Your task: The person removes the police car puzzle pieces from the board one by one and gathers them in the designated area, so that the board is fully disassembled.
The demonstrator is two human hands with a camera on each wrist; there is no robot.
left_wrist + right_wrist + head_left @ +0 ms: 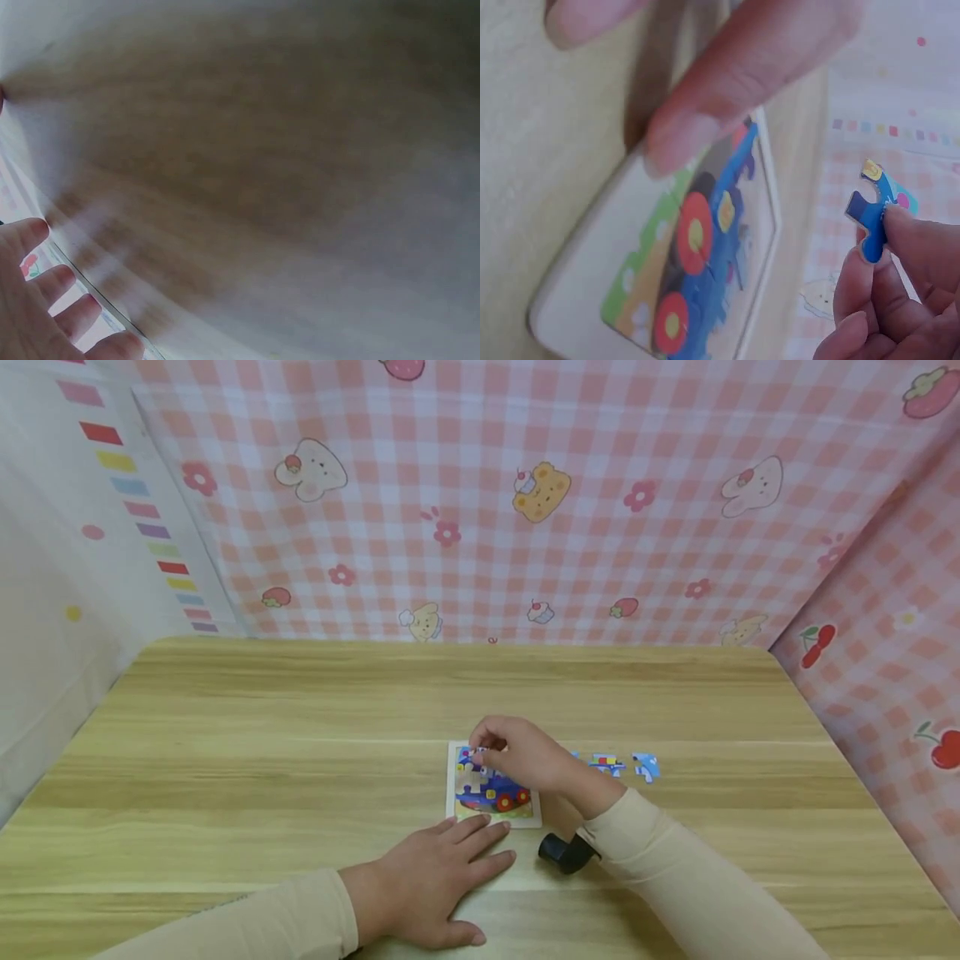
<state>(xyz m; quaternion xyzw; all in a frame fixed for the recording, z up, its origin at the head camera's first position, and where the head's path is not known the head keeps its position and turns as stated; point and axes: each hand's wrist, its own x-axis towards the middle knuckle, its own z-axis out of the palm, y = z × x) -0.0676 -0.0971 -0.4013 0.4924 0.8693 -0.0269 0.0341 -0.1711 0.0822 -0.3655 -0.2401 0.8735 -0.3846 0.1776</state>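
Observation:
A jigsaw puzzle board [452, 793] with a pale frame lies on the table, partly filled with a blue vehicle picture with red wheels. Over its upper part, my right hand [525, 758] pinches a blue puzzle piece [874, 225] between thumb and fingers. The right wrist view shows that piece raised off the board, with pink and yellow marks on it. My left hand [435, 881] rests flat with spread fingers, its fingertips right at the frame's near edge. In the left wrist view the left hand's fingers [75, 315] show at the lower left.
Loose puzzle pieces, one with a red and yellow patch [606, 766] and one light blue [646, 767], lie right of the board, partly behind the right forearm. A black wrist camera [566, 853] sits under the right sleeve. Pink checked cloth [480, 560] hangs behind the wooden table [262, 760].

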